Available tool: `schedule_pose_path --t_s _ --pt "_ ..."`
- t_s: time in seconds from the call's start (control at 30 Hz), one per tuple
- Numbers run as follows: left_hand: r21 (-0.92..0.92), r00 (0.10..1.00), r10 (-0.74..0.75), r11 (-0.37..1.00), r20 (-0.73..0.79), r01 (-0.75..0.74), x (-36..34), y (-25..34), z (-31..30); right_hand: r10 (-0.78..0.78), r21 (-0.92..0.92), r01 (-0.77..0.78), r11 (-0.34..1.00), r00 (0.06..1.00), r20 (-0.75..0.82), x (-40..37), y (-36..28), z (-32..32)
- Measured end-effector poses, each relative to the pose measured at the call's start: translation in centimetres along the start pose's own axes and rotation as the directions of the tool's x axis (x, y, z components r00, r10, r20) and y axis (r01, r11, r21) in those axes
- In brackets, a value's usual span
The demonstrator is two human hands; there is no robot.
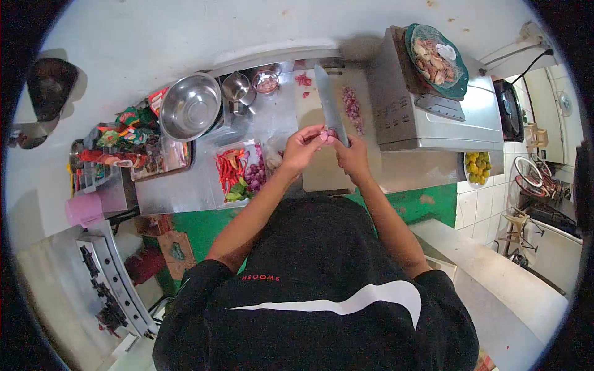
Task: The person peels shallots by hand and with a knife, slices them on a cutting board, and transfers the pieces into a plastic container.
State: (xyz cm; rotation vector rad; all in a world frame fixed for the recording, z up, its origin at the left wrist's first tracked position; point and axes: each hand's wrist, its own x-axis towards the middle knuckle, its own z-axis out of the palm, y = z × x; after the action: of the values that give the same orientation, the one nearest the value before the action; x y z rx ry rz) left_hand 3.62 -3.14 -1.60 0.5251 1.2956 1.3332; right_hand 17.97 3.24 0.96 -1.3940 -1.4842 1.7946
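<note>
Fingers of the left hand [298,150] pinched a shallot [332,133] above the cutting board [317,177] while those of the right hand [354,161] gripped the knife [327,99], its edge best kept clear of fingertips.

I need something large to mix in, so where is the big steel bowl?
In the head view, the big steel bowl is on the left, just left of the steel cup and beyond the red chilies.

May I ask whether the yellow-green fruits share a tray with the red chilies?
No, the fruits sit in a white bowl at right, while the chilies lie in a tray at left.
</note>
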Motion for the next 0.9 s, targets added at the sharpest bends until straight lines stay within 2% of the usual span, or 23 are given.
schedule_pose_path --t_s 0.1,0.17,0.3,0.37,0.5,0.57,0.63,0.67,0.8,0.87,0.9 --pt "0.026 0.994 0.100 0.995 -0.033 -0.099 0.4 -0.2 0.1 0.021 -0.043 -0.021 0.999 1.000 -0.011 0.5 0.0 0.1" --pt "0.057 0.988 0.153 0.987 -0.034 -0.151 0.6 -0.3 -0.1 -0.025 -0.115 0.024 0.993 1.000 0.000 0.8 0.2 0.2" --pt "-0.022 0.995 0.092 0.995 -0.039 -0.093 0.6 0.4 -0.3 0.034 0.003 -0.034 0.999 0.999 -0.004 0.9 0.0 0.4" --pt "-0.048 0.997 0.066 0.997 -0.027 -0.067 0.6 0.8 -0.4 -0.068 0.081 0.066 0.994 0.998 0.018 1.3 0.3 0.4" --pt "-0.094 0.997 0.081 0.992 0.006 -0.080 1.0 0.2 -0.6 -0.058 0.047 0.057 0.997 0.998 0.017 1.2 -0.2 0.5" --pt "-0.111 0.995 0.096 0.989 0.024 -0.093 1.2 -0.1 -0.8 0.000 0.082 -0.001 0.997 1.000 0.017 1.3 -0.2 0.4" --pt "-0.179 0.996 0.028 0.984 0.080 -0.013 1.2 0.1 -0.8 0.000 0.123 -0.006 0.992 0.999 0.049 1.2 -0.6 0.2" --pt "-0.179 0.997 0.028 0.984 0.079 -0.013 1.2 0.2 -0.8 -0.001 0.165 -0.012 0.986 0.997 0.079 1.2 -0.8 0.0" --pt "-0.265 0.990 0.029 0.964 0.140 0.009 1.3 0.5 -0.5 0.002 0.140 -0.014 0.990 0.997 0.082 1.6 -0.4 -0.4" --pt "-0.292 0.988 0.031 0.956 0.149 0.014 1.3 0.6 -0.3 -0.003 0.207 -0.016 0.978 0.996 0.090 1.6 -0.3 -0.5" --pt "-0.354 0.988 0.034 0.935 0.150 0.021 1.2 0.7 -0.1 -0.004 0.206 -0.015 0.978 0.996 0.090 1.6 -0.4 -0.5"
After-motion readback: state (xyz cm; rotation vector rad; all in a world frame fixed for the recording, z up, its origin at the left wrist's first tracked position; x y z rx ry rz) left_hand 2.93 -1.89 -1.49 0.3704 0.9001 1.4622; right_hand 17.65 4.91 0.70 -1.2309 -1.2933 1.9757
